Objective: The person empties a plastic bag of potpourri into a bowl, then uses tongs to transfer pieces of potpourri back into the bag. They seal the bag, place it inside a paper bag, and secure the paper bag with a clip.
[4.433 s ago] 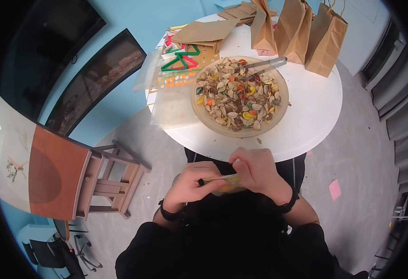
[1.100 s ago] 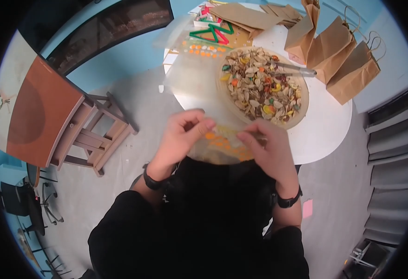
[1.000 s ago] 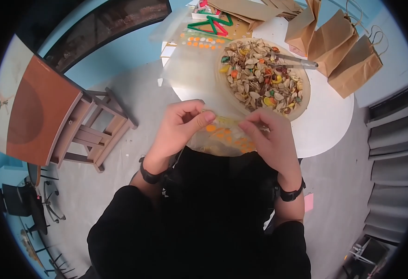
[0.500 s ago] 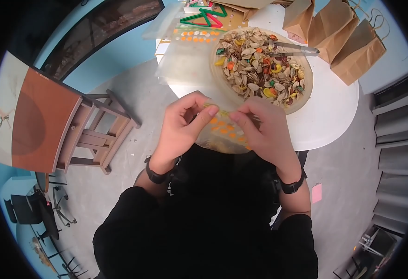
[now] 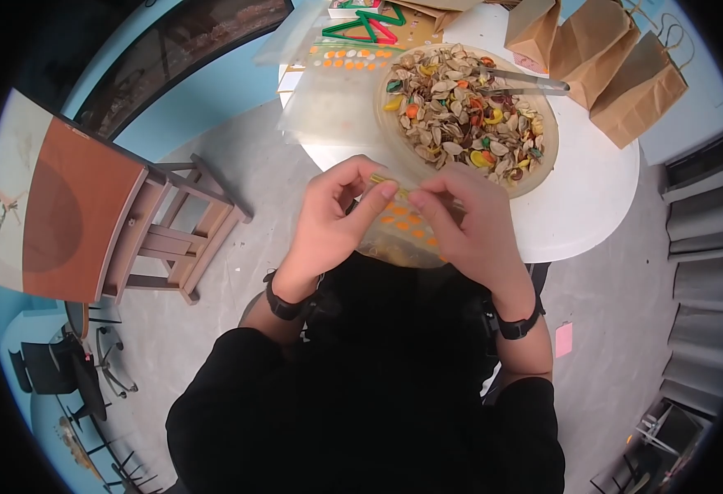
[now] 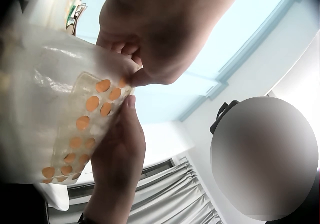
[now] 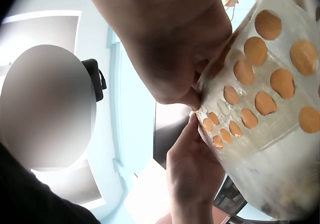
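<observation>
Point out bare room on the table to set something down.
Best patch: the white table right of the bowl, bordered by the standing paper bags and the table's edge. A smaller one lies behind the bowl, beside those bags. Crowding is on the left, with translucent plastic and green-and-red shapes; the held orange-dotted bag is in front.

A translucent plastic pouch [image 5: 398, 247] hangs between my left hand [image 5: 333, 216] and my right hand [image 5: 483, 226], its upper edge pinched between thumb and fingers on both sides. A yellow-green strip [image 5: 380, 179] shows along that edge at my left fingertips. Rows of round orange dots [image 7: 265, 103] mark the pouch below my grip, and the film around them is cloudy and glossy. Its rounded lower end drops beneath my hands on the side nearest my body; what shows through there is too blurred to tell.
</observation>
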The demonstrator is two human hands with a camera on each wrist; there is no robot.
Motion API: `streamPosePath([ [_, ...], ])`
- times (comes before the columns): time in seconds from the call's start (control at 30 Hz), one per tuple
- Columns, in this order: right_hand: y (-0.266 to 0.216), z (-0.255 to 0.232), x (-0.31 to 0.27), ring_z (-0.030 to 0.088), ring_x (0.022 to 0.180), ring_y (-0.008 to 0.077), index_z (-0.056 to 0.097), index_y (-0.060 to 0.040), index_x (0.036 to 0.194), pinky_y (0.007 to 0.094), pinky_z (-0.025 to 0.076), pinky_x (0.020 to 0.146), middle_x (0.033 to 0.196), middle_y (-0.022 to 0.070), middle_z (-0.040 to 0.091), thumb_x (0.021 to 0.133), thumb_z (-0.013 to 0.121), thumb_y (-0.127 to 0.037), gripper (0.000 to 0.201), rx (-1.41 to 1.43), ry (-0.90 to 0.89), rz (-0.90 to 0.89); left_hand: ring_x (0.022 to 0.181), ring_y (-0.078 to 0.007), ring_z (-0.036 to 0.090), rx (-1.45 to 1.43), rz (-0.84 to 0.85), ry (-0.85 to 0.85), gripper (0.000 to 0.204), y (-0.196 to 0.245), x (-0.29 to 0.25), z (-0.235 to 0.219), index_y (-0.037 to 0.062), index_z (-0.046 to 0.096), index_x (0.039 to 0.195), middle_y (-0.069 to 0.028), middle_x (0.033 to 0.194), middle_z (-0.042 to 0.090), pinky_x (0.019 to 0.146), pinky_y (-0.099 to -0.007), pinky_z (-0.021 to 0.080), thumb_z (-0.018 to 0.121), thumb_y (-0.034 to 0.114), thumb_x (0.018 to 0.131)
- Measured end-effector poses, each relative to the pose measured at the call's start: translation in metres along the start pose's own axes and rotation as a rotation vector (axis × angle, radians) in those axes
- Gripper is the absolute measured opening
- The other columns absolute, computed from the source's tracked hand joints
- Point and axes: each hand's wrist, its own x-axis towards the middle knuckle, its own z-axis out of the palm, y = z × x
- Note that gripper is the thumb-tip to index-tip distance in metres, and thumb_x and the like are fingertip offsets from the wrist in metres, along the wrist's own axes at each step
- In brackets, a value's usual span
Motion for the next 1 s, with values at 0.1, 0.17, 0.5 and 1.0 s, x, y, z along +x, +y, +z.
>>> streamPosePath([
  [0.1, 0.002, 0.004, -0.001, 0.057, 0.067, 0.0277, 0.061, 0.0011, 0.083, 0.0339, 0.046, 0.059, 0.075, 0.0111, 0.058, 0.083, 0.070, -0.008, 0.013, -0.052, 0.036, -0.031, 0.080, -0.0030, 0.058, 0.013, 0.034, 0.017, 0.007, -0.004, -0.001, 0.000, -0.0010, 0.063, 0.097, 0.0008, 0.085, 0.066, 0.071, -0.0198, 0.046, 0.064, 0.004, 0.093],
  [0.17, 0.001, 0.004, -0.002, 0.057, 0.066, 0.0281, 0.060, 0.0010, 0.083, 0.0341, 0.045, 0.058, 0.076, 0.0112, 0.058, 0.083, 0.070, -0.008, 0.013, -0.058, 0.047, -0.021, 0.078, -0.0027, 0.058, -0.026, 0.032, 0.042, 0.006, -0.004, -0.002, 0.002, -0.0009, 0.063, 0.096, 0.0009, 0.084, 0.066, 0.070, -0.0198, 0.046, 0.064, 0.004, 0.093],
  [0.5, 0.007, -0.018, -0.008, 0.060, 0.074, 0.0256, 0.064, 0.0008, 0.085, 0.0328, 0.048, 0.060, 0.076, 0.0118, 0.059, 0.085, 0.069, -0.010, 0.012, -0.046, -0.024, 0.044, 0.079, -0.0069, 0.061, -0.035, 0.037, 0.060, 0.010, 0.000, 0.000, -0.014, -0.0028, 0.065, 0.097, -0.0024, 0.085, 0.068, 0.073, -0.0222, 0.049, 0.066, 0.006, 0.092],
  [1.0, 0.010, -0.018, -0.008, 0.060, 0.065, 0.0199, 0.060, 0.0051, 0.086, 0.0288, 0.049, 0.060, 0.074, 0.0123, 0.059, 0.090, 0.064, -0.009, 0.015, 0.050, -0.017, 0.143, 0.082, -0.0086, 0.058, 0.047, -0.005, 0.018, 0.010, -0.006, 0.002, -0.014, -0.0034, 0.065, 0.095, -0.0032, 0.088, 0.066, 0.075, -0.0232, 0.046, 0.066, 0.006, 0.092],
])
